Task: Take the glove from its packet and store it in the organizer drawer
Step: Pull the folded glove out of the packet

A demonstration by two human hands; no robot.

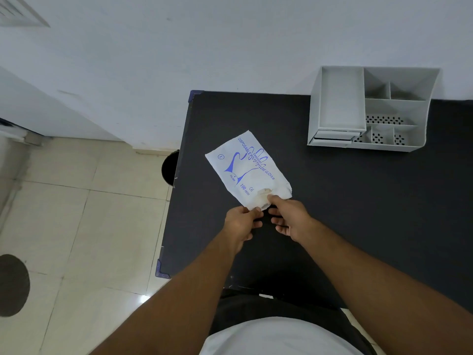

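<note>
Your left hand (240, 222) pinches the glove packet (247, 169) at its near corner on the black table (358, 201); your right hand (289, 216) pinches the glove tuft (265, 193) there. Next, pull it free toward the far-right organizer drawer (340, 98).

Plain office-like room: black table (358, 201), grey desk organizer (419, 124), tiled floor (76, 213), white wall (179, 47).

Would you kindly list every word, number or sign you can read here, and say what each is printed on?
All the print is in blue on the white glove packet:
"DISPOSABLE POLYETHYLENE GLOVES"
"EMBOSSED", small, above that line
"L" in a circle
"100 PIECES"
"CE" mark
A small line under the glove drawing is too blurred to read.
The grey organizer shows no text.
</note>
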